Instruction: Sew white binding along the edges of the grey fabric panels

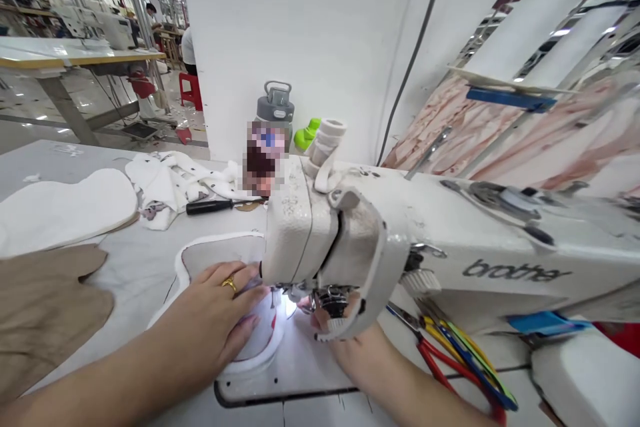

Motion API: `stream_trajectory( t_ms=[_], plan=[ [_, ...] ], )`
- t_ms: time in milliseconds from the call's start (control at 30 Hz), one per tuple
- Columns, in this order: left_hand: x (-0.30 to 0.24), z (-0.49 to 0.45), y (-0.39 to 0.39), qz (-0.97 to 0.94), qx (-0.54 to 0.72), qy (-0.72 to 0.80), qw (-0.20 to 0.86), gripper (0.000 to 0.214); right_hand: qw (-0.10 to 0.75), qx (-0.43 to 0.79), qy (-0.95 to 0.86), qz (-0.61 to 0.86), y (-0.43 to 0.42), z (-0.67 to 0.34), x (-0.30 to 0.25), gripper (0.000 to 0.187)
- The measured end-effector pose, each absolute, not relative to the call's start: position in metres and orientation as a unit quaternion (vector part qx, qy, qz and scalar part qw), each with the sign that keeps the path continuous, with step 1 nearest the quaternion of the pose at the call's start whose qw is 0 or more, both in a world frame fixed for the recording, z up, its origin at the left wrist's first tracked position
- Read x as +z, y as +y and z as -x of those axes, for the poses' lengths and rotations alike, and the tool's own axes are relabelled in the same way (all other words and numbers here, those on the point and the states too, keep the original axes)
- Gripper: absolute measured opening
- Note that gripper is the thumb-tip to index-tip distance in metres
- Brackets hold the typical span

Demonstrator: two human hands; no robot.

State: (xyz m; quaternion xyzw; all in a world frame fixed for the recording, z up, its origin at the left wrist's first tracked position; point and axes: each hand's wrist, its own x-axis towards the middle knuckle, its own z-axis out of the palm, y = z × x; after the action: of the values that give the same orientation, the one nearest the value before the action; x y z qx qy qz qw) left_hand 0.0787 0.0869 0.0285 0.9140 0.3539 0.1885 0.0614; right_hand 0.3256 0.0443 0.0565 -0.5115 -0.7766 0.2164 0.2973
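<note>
A white Brother sewing machine point(450, 240) fills the right half of the head view. My left hand point(220, 313), with a gold ring, lies flat with spread fingers on a white-edged grey fabric piece point(215, 257) beside the lit needle area point(293, 303). My right hand point(345, 340) reaches under the machine head from the right. Its fingers are mostly hidden behind the white guard, near the presser foot.
Tan fabric pieces point(45, 307) and white padded pieces point(60, 207) lie at the left. A crumpled white cloth point(170, 183) and a black-handled screwdriver point(210, 207) sit behind. Red-handled scissors and coloured tools point(455, 360) rest at the right. A grey bottle point(275, 110) stands by the wall.
</note>
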Motion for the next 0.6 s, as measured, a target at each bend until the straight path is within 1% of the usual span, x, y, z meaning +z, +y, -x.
stream_trajectory(
  t_ms=[67,100,167,233,267,333,400,500,600],
  plan=[
    [0.025,-0.080,0.085,-0.910,0.198,0.359,0.067,0.032,0.296,0.211,-0.799,0.479,0.038,-0.323,0.063,0.036],
    [0.024,-0.080,0.085,-0.908,0.202,0.359,0.069,0.032,0.277,0.202,-0.822,0.455,0.034,-0.321,0.065,0.031],
    [0.025,-0.079,0.086,-0.910,0.209,0.352,0.070,0.029,0.208,0.146,-0.876,0.410,0.028,-0.316,0.067,0.025],
    [0.031,-0.076,0.090,-0.920,0.210,0.324,0.076,0.028,0.136,0.065,-0.911,0.384,0.024,-0.311,0.064,0.027],
    [0.035,-0.073,0.092,-0.930,0.202,0.295,0.079,0.028,0.118,0.029,-0.917,0.379,0.023,-0.309,0.061,0.029],
    [0.045,-0.066,0.098,-0.955,0.171,0.229,0.081,0.029,0.109,-0.011,-0.921,0.374,0.022,-0.307,0.055,0.033],
    [0.053,-0.060,0.102,-0.970,0.136,0.186,0.081,0.034,0.113,-0.016,-0.922,0.371,0.023,-0.306,0.053,0.037],
    [0.056,-0.056,0.105,-0.968,0.117,0.201,0.089,0.042,0.114,-0.024,-0.920,0.374,0.026,-0.308,0.053,0.039],
    [0.052,-0.057,0.104,-0.960,0.122,0.233,0.098,0.047,0.097,-0.031,-0.915,0.390,0.027,-0.308,0.054,0.039]
  ],
)
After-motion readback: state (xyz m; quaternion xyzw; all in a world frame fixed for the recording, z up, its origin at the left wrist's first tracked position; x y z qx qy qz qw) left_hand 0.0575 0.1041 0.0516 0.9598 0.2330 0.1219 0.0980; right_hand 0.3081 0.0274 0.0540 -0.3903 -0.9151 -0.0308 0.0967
